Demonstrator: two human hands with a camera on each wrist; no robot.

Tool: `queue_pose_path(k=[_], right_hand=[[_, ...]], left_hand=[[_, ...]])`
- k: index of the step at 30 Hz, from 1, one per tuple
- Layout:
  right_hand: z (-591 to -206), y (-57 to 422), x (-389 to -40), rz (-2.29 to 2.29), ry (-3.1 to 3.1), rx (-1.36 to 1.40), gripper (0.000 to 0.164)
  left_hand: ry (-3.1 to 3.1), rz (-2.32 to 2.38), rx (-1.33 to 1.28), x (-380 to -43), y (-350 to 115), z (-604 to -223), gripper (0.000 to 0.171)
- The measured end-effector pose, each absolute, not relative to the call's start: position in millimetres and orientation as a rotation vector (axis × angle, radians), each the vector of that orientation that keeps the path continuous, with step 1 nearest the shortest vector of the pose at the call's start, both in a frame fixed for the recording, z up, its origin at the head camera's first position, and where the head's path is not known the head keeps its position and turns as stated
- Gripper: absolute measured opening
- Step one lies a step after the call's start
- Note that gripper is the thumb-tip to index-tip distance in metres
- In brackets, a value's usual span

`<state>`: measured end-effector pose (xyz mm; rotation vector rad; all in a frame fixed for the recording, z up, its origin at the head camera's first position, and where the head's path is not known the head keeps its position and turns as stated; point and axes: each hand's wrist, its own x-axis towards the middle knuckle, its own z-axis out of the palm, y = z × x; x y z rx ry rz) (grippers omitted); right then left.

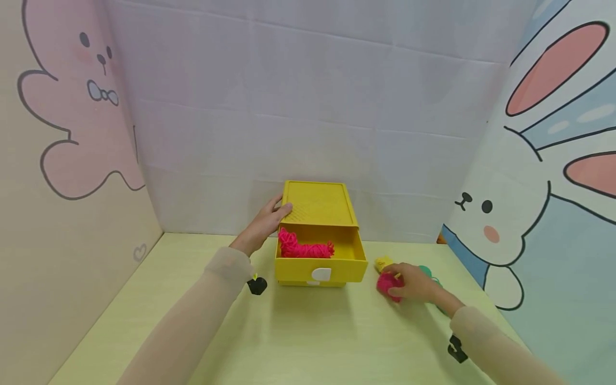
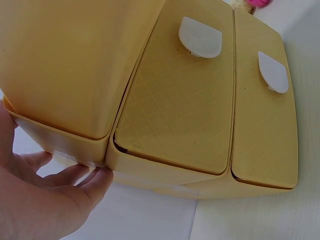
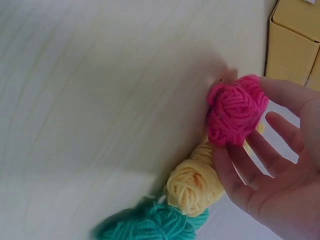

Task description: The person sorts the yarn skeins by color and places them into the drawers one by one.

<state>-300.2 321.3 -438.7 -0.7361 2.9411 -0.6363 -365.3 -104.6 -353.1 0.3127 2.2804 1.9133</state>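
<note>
A yellow drawer cabinet [image 1: 317, 200] stands at the back of the table, its top drawer [image 1: 294, 269] pulled out. Inside that drawer lie skeins of bright pink yarn [image 1: 308, 249]. My left hand [image 1: 262, 224] grips the cabinet's upper left edge, thumb on top and fingers [image 2: 92, 182] against the side. To the right of the cabinet, my right hand [image 1: 414, 283] pinches a pink ball of yarn [image 3: 237, 112] between thumb and fingers, close over the table. Just beyond it are a yellow skein of yarn [image 3: 192, 187] and a green one [image 3: 155, 225], partly hidden by the hand in the head view.
Two lower drawers with white pull tabs [image 2: 201, 37] are closed in the left wrist view. A white sheet [image 1: 308, 107] hangs behind the pale table [image 1: 308, 342]. Side panels with a pink cartoon animal [image 1: 82, 117] and a rabbit [image 1: 505, 224] flank it.
</note>
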Motion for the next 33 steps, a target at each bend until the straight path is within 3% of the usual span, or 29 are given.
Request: queue_pose_path(k=[17, 23, 33], right_hand=[[-451, 314, -303, -0.611, 2.9, -0.567, 0.05], [-447, 317, -301, -0.637, 2.882, -0.707, 0.043], [-372, 310, -285, -0.714, 2.887, -0.924, 0.044]], left_hand=[[2.26, 1.936, 0.299, -367, -103, -355, 0.075], [2.262, 1.93, 0.306, -366, -103, -354, 0.075], [2.261, 1.929, 0.291, -366, -104, -353, 0.076]])
